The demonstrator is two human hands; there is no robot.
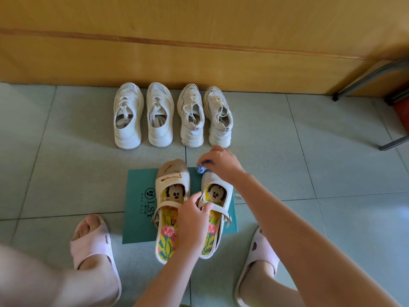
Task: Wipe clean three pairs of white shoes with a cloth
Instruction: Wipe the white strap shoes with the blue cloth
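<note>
1st pair was in work: right hand [221, 162] had blue cloth [201, 168] in its grip at toe of strap shoe [211, 180], left hand [193, 212] pinched its strap [219, 209]. Next move probably needed firm rubbing w/ shoe steadied.

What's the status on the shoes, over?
Left hand pinches strap of right strap shoe. Right hand grips blue cloth at its toe. Left strap shoe brown-stained. Nothing in the way.

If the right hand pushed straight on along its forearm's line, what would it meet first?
Likely the heel of the rightmost laced sneaker, just beyond the right hand and its blue cloth; depth is unclear.
</note>
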